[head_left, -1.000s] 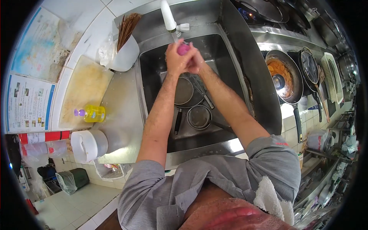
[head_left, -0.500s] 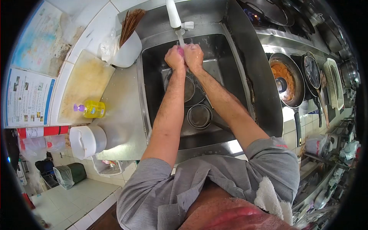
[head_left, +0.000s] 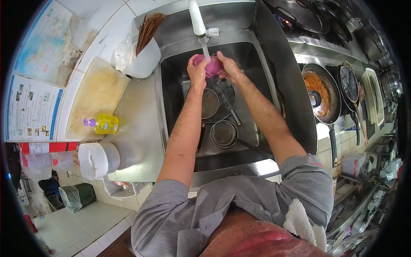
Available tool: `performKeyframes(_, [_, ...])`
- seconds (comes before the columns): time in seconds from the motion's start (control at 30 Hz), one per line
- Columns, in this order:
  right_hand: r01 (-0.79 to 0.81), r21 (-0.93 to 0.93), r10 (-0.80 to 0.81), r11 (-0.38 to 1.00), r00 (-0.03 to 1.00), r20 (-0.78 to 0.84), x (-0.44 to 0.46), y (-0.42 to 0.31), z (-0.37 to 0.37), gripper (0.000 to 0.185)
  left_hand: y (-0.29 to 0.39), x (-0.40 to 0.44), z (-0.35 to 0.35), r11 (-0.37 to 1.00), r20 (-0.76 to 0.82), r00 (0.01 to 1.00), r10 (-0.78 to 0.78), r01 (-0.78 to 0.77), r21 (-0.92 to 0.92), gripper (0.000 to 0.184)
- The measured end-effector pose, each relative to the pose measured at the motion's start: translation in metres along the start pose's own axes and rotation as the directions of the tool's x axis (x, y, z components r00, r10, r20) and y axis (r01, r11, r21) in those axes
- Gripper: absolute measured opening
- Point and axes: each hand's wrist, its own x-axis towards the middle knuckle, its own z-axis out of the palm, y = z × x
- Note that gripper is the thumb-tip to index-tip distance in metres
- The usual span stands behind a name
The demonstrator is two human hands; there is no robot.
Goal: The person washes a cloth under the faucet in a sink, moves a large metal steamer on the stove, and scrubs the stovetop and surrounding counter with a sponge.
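Steel sink [head_left: 253, 64], white tap [head_left: 197, 19] running at its head. One pink cloth [head_left: 213, 67], under the stream, spread between two hands: left hand [head_left: 197, 72], fingers grasping its left side; right hand [head_left: 230, 68], fingers grasping its right. Lower in the sink: one whisk [head_left: 233, 113], one small pan [head_left: 223, 133]. Left, beyond the rim: one bottle of yellow liquid [head_left: 106, 124].

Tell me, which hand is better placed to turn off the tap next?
Probably the right hand: the tap handle juts out toward that side, whereas the left hand sits across the running water. Both hands touch the pink cloth.
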Motion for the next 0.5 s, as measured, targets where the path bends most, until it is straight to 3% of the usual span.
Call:
performKeyframes(0.03, [0.114,-0.182,-0.12,0.977,0.992,-0.024,0.016,-0.004,-0.006,0.041,-0.01,0.009,-0.004,0.975,-0.038,0.986,0.164,-0.156,0.16,0.057])
performKeyframes(0.07, [0.116,-0.178,-0.122,0.977,0.992,-0.025,0.037,-0.003,-0.012,0.041,-0.018,0.016,-0.007,0.9,-0.048,0.945,0.324,-0.293,0.323,0.054])
performKeyframes(0.1, [0.338,-0.44,-0.432,0.832,0.892,-0.132,0.06,-0.002,-0.019,0.042,0.0,0.003,0.001,0.78,0.069,0.929,0.364,-0.344,0.522,0.052])
performKeyframes(0.13, [0.451,-0.684,-0.71,0.573,0.69,-0.139,0.078,-0.006,-0.022,0.043,0.018,-0.013,0.011,0.681,0.202,0.899,0.389,-0.428,0.594,0.051])
performKeyframes(0.17, [0.456,-0.679,-0.712,0.575,0.688,-0.141,0.089,-0.013,-0.02,0.043,0.02,-0.013,0.012,0.638,0.361,0.863,0.354,-0.505,0.581,0.052])
performKeyframes(0.2, [0.508,-0.705,-0.781,0.495,0.615,-0.106,0.099,-0.017,-0.017,0.045,0.021,-0.011,0.013,0.599,0.511,0.804,0.304,-0.578,0.554,0.054])
performKeyframes(0.23, [0.552,-0.727,-0.842,0.409,0.535,-0.067,0.108,-0.023,-0.016,0.046,0.017,-0.007,0.014,0.505,0.536,0.779,0.326,-0.623,0.598,0.055])
performKeyframes(0.27, [0.557,-0.724,-0.844,0.408,0.532,-0.067,0.124,-0.026,-0.015,0.046,0.02,-0.007,0.015,0.499,0.537,0.777,0.329,-0.626,0.6,0.055])
performKeyframes(0.33, [0.655,-0.573,-0.812,0.492,0.583,-0.031,0.153,-0.025,-0.015,0.046,0.027,-0.012,0.018,0.812,0.233,0.95,0.21,-0.302,0.5,0.056])
performKeyframes(0.37, [0.587,-0.563,-0.727,0.581,0.686,-0.035,0.154,-0.03,-0.016,0.043,0.026,-0.011,0.018,0.869,0.161,0.963,0.215,-0.263,0.419,0.057])
performKeyframes(0.47, [0.507,-0.534,-0.666,0.677,0.73,-0.152,0.162,-0.045,-0.008,0.038,0.03,-0.018,0.014,0.75,0.27,0.924,0.27,-0.378,0.543,0.057])
performKeyframes(0.5, [0.499,-0.63,-0.688,0.595,0.721,-0.079,0.162,-0.049,-0.007,0.036,0.023,-0.018,0.011,0.737,0.3,0.907,0.297,-0.417,0.532,0.056])
